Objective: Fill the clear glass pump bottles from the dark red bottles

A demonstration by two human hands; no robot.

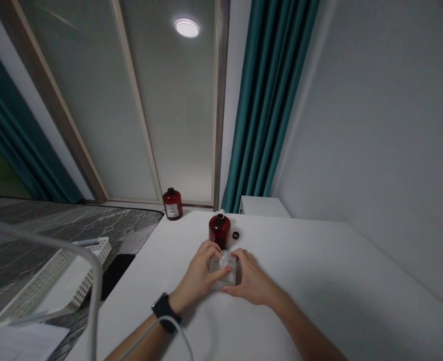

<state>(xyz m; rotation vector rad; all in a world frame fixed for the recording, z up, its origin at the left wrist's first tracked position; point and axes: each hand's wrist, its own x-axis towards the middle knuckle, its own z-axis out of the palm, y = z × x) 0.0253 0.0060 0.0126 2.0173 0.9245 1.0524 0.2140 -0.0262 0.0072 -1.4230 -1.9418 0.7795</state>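
Observation:
A clear squarish bottle [227, 276] with a rounded clear top [225, 257] is on the white table between my two hands. My left hand [201, 271], with a dark smartwatch on its wrist, curls around the bottle's left side, thumb across the front. From the right, my right hand [254, 280] grips the bottle with fingers and thumb bent around it. Just behind stands an uncapped dark red bottle [220, 229] with something whitish at its neck. A small black cap [236, 235] lies beside that bottle on the right.
Another dark red bottle [172, 206], black-capped and labelled, stands at the table's far left corner. A white perforated basket [29, 288] sits left of the table [311, 260]. A grey cable [95, 296] crosses the left foreground. A white cabinet [262, 206] stands behind the table.

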